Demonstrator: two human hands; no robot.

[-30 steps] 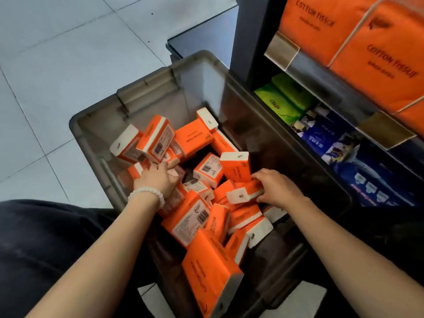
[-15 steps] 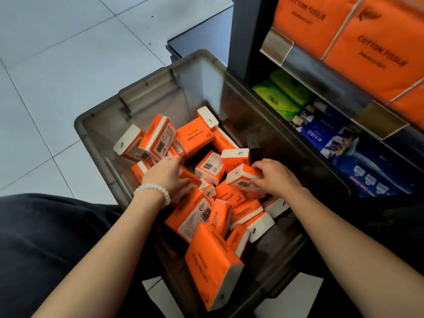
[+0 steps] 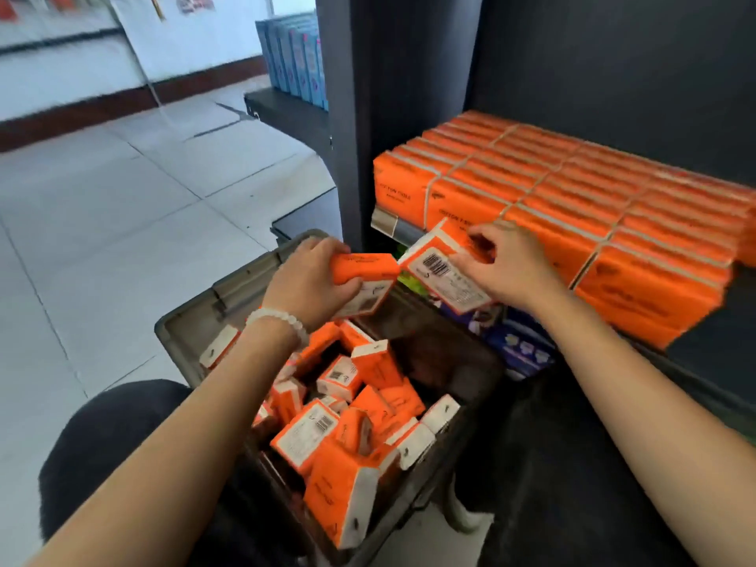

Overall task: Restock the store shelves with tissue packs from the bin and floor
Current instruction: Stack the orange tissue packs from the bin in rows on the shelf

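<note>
My left hand grips an orange tissue pack above the grey bin. Beside it, my right hand holds a second orange pack, barcode side up, just in front of the shelf edge. The two packs nearly touch. Several more orange packs lie jumbled inside the bin. On the dark shelf, rows of orange tissue packs stand side by side.
Blue and green packs fill the lower shelf behind the bin. A stack of blue packs stands on a low dark platform at the back. White tiled floor spreads to the left. My dark-clothed knee is beside the bin.
Both hands have risen out of the bin, each carrying an orange pack, toward the shelf. The view has tilted up, showing the stocked shelf and the room behind.
</note>
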